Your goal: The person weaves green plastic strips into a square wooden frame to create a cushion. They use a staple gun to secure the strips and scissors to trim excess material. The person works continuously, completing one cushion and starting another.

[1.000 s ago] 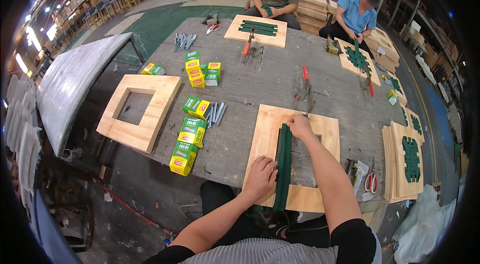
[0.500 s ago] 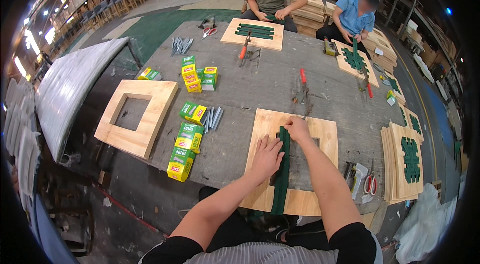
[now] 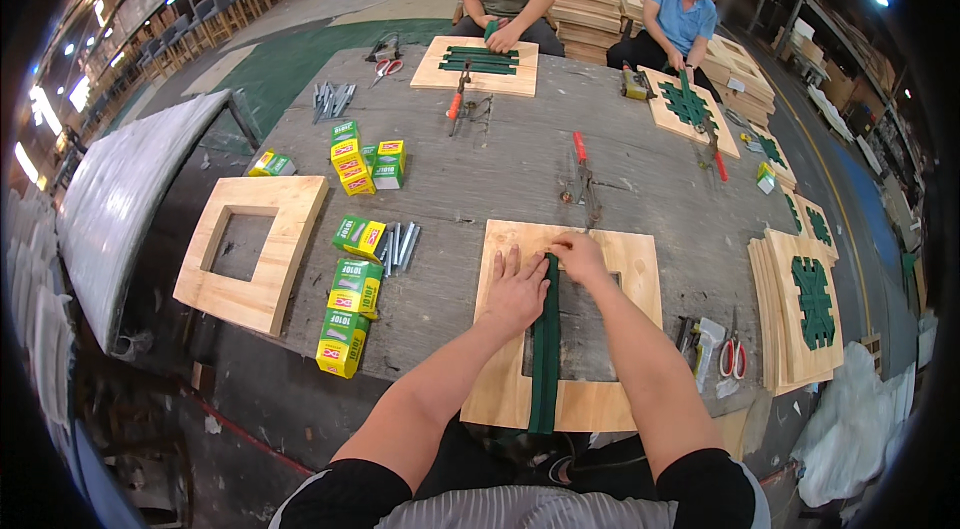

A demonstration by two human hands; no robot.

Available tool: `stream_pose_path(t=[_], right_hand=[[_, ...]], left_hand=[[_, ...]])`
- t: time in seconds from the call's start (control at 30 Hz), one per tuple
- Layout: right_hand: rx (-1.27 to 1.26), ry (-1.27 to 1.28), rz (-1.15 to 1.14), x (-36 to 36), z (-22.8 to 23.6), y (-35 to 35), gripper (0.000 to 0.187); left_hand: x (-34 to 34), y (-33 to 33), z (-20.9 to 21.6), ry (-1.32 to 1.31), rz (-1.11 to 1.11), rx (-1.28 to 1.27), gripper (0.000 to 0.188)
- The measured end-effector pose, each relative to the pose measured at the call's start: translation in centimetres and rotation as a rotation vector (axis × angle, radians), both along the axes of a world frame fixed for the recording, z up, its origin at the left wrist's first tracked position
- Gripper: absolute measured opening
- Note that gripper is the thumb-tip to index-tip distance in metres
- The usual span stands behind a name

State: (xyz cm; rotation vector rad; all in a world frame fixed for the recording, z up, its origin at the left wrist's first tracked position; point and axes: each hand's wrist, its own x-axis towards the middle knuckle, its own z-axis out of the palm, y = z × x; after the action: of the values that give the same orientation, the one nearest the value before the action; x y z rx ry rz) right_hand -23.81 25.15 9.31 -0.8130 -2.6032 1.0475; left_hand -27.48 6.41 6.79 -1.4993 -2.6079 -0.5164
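Observation:
A wooden frame (image 3: 640, 329) with a rectangular opening lies on the table in front of me. A dark green webbing strap (image 3: 543, 369) runs lengthwise across its opening, from the far rail over the near one. My left hand (image 3: 513, 291) lies flat with fingers spread, on the far left of the frame, its fingertips against the strap's left edge. At the strap's far end, my right hand (image 3: 580, 257) has its fingers pinched on the webbing. What lies under those fingertips is hidden.
Green-and-yellow boxes (image 3: 355, 287) and staple strips (image 3: 400, 247) stand left, beside another wooden frame (image 3: 290, 259). A red-handled clamp (image 3: 580, 164) is beyond my frame. Right are scissors (image 3: 733, 357) and stacked webbed frames (image 3: 780, 309). Two people work across the table (image 3: 500, 159).
My left hand has slid toward the strap's far end and off its middle, with fingers more spread. My right hand stays at the far end. The whole view has shifted slightly.

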Motion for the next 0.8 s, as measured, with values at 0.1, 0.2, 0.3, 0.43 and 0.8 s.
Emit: stream_pose_path(t=[0.1,0.2,0.3,0.43,0.8], right_hand=[[-0.171,0.257,-0.173,5.5,0.7,1.8,0.023],[-0.311,0.428,-0.547,17.9,2.2,4.8,0.023],[0.23,0.108,-0.73,30.4,2.9,6.3,0.031],[0.124,-0.301,-0.813,35.6,0.1,5.7,0.046],[-0.1,0.308,-0.767,34.4,0.9,6.4,0.038]], left_hand=[[0.1,-0.1,0.3,-0.044,-0.001,-0.014,0.049],[0.1,0.0,0.4,-0.051,0.004,-0.04,0.049],[0.1,0.1,0.4,-0.07,0.008,-0.048,0.05],[0.1,0.0,0.6,-0.085,0.005,-0.048,0.051],[0.2,-0.3,1.0,-0.087,0.003,-0.012,0.054]])
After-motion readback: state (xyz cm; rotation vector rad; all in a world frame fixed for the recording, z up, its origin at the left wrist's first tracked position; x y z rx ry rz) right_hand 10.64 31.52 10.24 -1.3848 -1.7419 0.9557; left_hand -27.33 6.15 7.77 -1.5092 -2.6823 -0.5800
